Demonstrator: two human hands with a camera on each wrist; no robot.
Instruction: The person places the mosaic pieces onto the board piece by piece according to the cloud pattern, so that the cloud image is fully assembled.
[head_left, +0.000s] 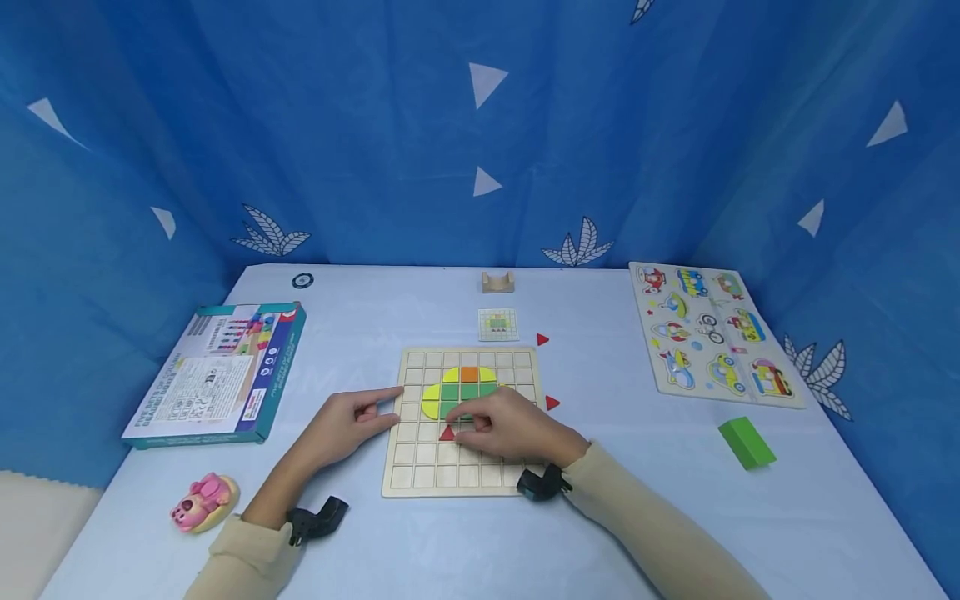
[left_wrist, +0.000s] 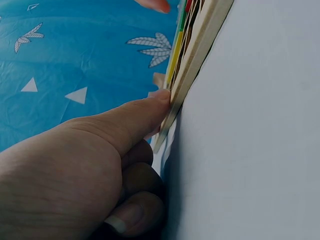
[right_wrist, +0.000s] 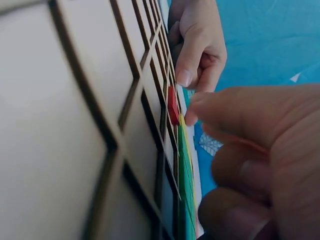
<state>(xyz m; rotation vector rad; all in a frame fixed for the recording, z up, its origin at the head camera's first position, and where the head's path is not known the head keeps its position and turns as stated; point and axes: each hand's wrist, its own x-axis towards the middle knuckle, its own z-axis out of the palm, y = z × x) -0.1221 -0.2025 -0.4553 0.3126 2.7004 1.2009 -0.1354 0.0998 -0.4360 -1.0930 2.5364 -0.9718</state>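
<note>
A wooden grid board (head_left: pixel 405 477) lies on the table, with yellow rounded pieces (head_left: pixel 431 401), green squares (head_left: pixel 468 390) and an orange square (head_left: pixel 469 374) set in its cells. Just below the green squares sits a red triangle (head_left: pixel 447 433). My right hand (head_left: pixel 504 425) is over the board, thumb and forefinger parted close beside that red triangle (right_wrist: pixel 173 106), its other fingers bent in. With forefinger and thumb stretched out, my left hand (head_left: pixel 347 427) touches the board's left edge; in the left wrist view the thumb (left_wrist: pixel 150 105) rests against the side of the wood.
Two more red triangles (head_left: pixel 552 402) lie right of the board. Behind it are a small pattern card (head_left: pixel 498 325) and a wooden holder (head_left: pixel 498 283). A box (head_left: pixel 217 375) and a pink bear figure (head_left: pixel 204 503) are left; a vehicle puzzle (head_left: pixel 705 333) and a green block (head_left: pixel 747 442) are right.
</note>
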